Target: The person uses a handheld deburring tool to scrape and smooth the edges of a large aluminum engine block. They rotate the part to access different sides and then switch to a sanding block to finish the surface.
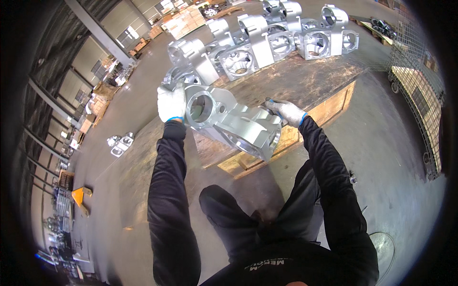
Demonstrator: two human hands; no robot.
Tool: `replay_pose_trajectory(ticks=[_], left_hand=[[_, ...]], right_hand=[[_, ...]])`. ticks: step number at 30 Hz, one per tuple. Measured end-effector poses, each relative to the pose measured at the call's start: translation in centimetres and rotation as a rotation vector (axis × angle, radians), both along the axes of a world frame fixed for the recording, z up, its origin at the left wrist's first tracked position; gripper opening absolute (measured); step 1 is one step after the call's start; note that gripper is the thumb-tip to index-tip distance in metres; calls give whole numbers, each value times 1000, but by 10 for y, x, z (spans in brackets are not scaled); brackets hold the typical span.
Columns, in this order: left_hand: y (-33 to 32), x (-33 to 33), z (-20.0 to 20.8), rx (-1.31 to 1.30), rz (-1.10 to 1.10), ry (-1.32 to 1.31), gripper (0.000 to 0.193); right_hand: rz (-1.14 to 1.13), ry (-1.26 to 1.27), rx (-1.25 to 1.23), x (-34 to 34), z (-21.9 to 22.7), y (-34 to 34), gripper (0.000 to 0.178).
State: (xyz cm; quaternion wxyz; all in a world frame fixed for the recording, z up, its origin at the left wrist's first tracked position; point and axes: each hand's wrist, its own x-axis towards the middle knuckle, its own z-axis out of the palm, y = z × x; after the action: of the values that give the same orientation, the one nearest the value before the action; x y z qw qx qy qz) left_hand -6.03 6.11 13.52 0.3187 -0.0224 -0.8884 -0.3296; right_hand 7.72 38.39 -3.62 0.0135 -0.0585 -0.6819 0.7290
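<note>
A large silver machined metal casting, with round bores and a forked shape, is tilted at the near edge of a wooden crate top. My left hand, in a white glove with a blue cuff, is closed against the ring-shaped end of the casting. My right hand, in a greyish, soiled glove, is closed beside the casting's right end. Something dark and small shows at its fingers, too unclear to name. Behind, several similar silver castings stand in rows on the crate.
The wooden crate has a worn dark top and lighter plank sides. To the right stands a wire mesh cage cart. Another metal part lies on the floor at left. A yellow-orange pallet jack is farther left; stacked boxes stand far back.
</note>
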Motion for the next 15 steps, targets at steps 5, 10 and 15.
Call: replay_pose_trajectory(ticks=[5, 10, 15], left_hand=[[4, 12, -3, 57, 17, 23, 61], [2, 30, 5, 96, -242, 59, 57], [5, 44, 12, 219, -688, -84, 43]], right_hand=[[-65, -13, -97, -6, -10, -12, 53], [-311, 86, 18, 48, -18, -58, 49], [-575, 1, -12, 123, -19, -130, 52]])
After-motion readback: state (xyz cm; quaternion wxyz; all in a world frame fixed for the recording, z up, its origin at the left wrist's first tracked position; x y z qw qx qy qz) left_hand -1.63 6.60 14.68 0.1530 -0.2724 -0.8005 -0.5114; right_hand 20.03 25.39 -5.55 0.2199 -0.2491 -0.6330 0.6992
